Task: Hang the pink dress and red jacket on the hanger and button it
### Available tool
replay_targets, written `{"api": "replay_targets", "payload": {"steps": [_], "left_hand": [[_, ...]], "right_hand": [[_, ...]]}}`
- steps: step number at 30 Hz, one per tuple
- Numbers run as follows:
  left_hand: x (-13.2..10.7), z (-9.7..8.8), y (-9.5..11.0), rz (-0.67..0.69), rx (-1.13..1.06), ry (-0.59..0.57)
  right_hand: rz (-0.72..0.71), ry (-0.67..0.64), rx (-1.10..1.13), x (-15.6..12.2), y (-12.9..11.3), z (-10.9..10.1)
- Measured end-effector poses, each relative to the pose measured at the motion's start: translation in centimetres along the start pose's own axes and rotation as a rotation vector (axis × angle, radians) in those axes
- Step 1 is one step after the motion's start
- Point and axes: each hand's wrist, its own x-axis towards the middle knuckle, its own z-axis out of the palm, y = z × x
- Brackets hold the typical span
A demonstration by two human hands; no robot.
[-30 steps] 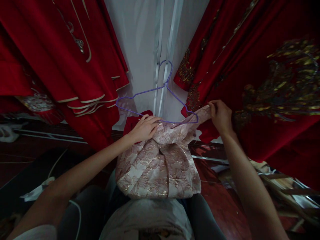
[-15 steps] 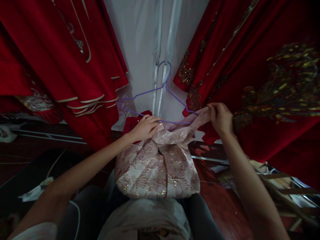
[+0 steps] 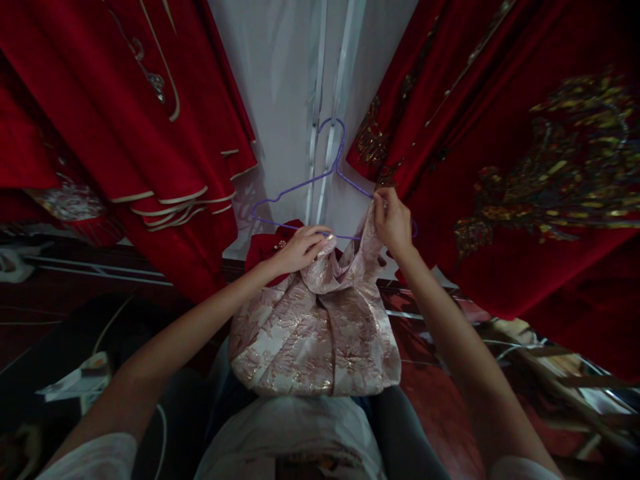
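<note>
Across my lap lies a pink and gold brocade garment (image 3: 310, 340), its upper part gathered near a purple hanger (image 3: 300, 183). The hanger is upright, its hook in front of pale vertical rails. My left hand (image 3: 306, 247) is closed on the hanger's lower bar and the garment's top edge; the exact hold under the fingers is hidden. My right hand (image 3: 393, 217) pinches a raised strip of the brocade near the hanger's right arm. Just behind my left hand is a piece of red cloth (image 3: 270, 248) with a small beaded ornament.
Red garments with pale piping (image 3: 180, 140) hang at left, and red garments with gold embroidery (image 3: 545, 180) hang at right. A wooden rack (image 3: 555, 363) with items stands low at right. At left, a white object (image 3: 83, 380) lies on a dark surface.
My right hand has moved left and slightly up, drawing the brocade strip inward and upright. The hanger has shifted a little right, its right end now showing beyond my right hand.
</note>
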Motion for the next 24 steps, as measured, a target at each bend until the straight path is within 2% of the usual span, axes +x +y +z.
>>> {"api": "replay_targets", "payload": {"steps": [3,5,7,9,13,17,21,24], "left_hand": [[-1.1,-3.1,-2.5,-0.170,0.207,0.177],[-2.4,-5.3,-4.8,-0.327,0.380,0.242],[-4.1,-7.2,-7.1,-0.450,0.469,0.270],[-6.0,-8.3,-9.0,-0.514,0.505,0.235],[-8.7,-8.5,-11.1,-0.624,0.555,0.169],[-9.5,-7.9,-11.5,-0.643,0.554,0.196],[-8.1,-8.2,-11.3,-0.621,0.521,0.246],[-5.5,-8.5,-10.6,-0.537,0.488,0.263]], "right_hand": [[0.000,0.011,0.034,0.3,0.4,-0.6],[0.001,0.008,0.034,0.7,0.6,-1.0],[0.003,0.005,0.020,1.0,0.7,-1.3],[-0.004,0.009,0.007,1.2,0.7,-1.6],[-0.015,-0.001,0.006,1.3,0.6,-1.7],[-0.012,0.007,0.009,1.2,0.6,-1.8],[-0.018,-0.004,0.015,1.4,0.6,-2.0],[-0.022,-0.010,0.015,1.5,0.5,-2.1]]}}
